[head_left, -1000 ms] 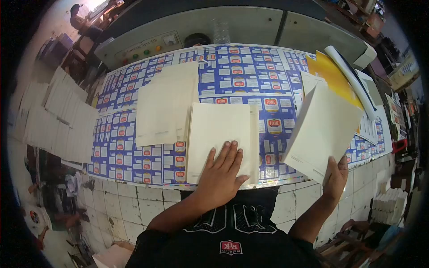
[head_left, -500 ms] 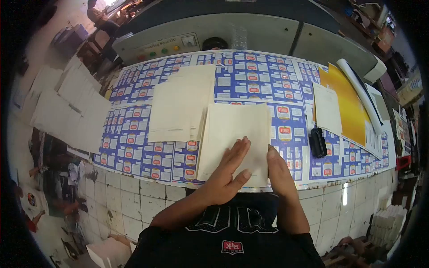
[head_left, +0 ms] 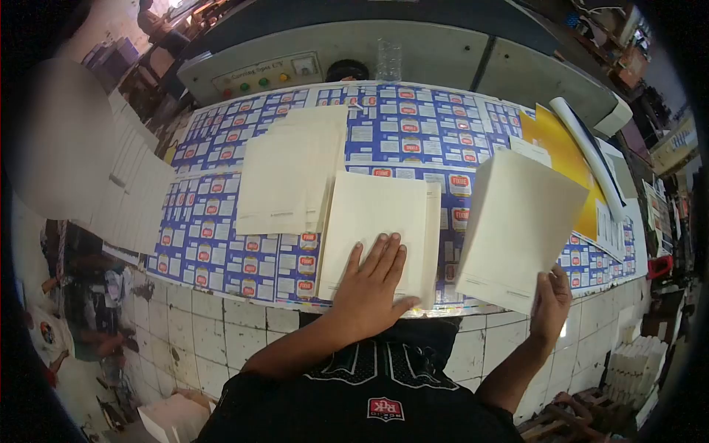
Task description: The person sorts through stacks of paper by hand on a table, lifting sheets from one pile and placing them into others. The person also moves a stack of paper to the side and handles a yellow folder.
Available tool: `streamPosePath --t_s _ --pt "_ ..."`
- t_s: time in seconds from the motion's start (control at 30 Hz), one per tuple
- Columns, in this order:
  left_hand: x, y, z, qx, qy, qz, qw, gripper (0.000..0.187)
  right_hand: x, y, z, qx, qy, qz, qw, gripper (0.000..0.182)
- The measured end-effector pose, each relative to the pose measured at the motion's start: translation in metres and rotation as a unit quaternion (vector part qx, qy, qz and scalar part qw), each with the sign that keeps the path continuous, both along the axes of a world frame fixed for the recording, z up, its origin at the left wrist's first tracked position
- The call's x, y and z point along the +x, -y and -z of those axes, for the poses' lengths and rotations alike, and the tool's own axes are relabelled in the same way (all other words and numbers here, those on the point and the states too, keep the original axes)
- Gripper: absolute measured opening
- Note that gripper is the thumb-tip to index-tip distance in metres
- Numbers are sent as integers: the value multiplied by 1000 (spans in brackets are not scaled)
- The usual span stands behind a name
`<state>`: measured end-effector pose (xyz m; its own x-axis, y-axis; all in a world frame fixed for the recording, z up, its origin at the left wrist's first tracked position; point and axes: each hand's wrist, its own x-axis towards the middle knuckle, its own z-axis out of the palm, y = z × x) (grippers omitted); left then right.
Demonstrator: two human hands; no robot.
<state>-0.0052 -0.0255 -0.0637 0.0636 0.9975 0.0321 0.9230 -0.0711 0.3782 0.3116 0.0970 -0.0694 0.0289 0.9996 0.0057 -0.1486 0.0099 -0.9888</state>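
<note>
My left hand (head_left: pixel 371 284) lies flat with fingers spread on a stack of cream paper sheets (head_left: pixel 380 210) near the table's front edge. Another sheet edge sticks out at the stack's right side. To the right, my right hand (head_left: pixel 552 299) pinches the lower right corner of a cream sheet (head_left: pixel 521 229), which is tilted and raised over the table. More cream sheets (head_left: pixel 284 173) lie overlapping to the left of the stack. Blue printed sheets (head_left: pixel 203 236) with red and white labels cover the table beneath.
A yellow sheet (head_left: pixel 572 162) and a white roll (head_left: pixel 587 144) lie at the right. Behind the table stands a grey machine (head_left: pixel 436 59) with buttons, near a clear plastic bottle (head_left: pixel 389 60). White sheets (head_left: pixel 133 199) are stacked at the left. A person (head_left: pixel 155 26) is at the far upper left.
My right hand has moved right from the stack's edge, with a cream sheet now in its fingers. My left hand has flattened and spread on the stack. The black object at the right is now hidden.
</note>
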Motion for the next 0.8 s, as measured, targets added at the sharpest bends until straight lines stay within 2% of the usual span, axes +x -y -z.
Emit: streamPosePath --t_s 0.17,0.23,0.27,0.3,0.33,0.43,0.47,0.5,0.6,0.63,0.67,0.7,0.73,0.77,0.8 --pt "-1 -1 7 -9 -22 1 1000 64 7 7 -17 14 -21 -19 999 27" --pt "-8 -3 2 -45 120 -39 991 58 -13 10 -16 -1 -6 -33 999 27" --pt "-12 -1 -2 -44 119 -40 991 58 -26 14 -16 -18 8 -43 999 28" --pt "-18 3 -6 20 214 -45 976 58 -43 18 -18 -58 63 -67 994 28" --pt "-21 5 -10 83 306 -48 947 59 -60 21 -15 -64 53 -128 988 29" --pt "-19 6 -19 40 348 -19 937 61 -124 27 -10 -84 116 -268 953 33" --pt "-17 6 -12 28 328 -13 944 63 -149 33 -7 -72 54 -290 953 34" --pt "-16 6 -9 31 325 -17 945 63 -161 31 -14 -105 84 -327 936 36" --pt "-15 7 -6 35 333 -10 942 70 -174 29 -8 -69 119 -293 946 39" --pt "-15 7 -8 37 333 -11 942 70 -169 27 -5 -31 165 -301 939 38" --pt "-15 6 -10 53 278 -17 959 72 -162 24 -4 7 211 -308 928 38" --pt "-16 6 -11 69 224 -24 972 75 -152 21 -5 19 172 -242 955 36" --pt "-14 5 -9 70 227 -26 971 75 -129 12 -12 -51 178 -217 958 34" --pt "-10 4 -6 49 162 -31 985 75 -107 4 -6 -61 131 -165 976 32" --pt "-8 4 -4 28 96 -34 994 76 -89 -2 -6 -14 107 -106 988 32"
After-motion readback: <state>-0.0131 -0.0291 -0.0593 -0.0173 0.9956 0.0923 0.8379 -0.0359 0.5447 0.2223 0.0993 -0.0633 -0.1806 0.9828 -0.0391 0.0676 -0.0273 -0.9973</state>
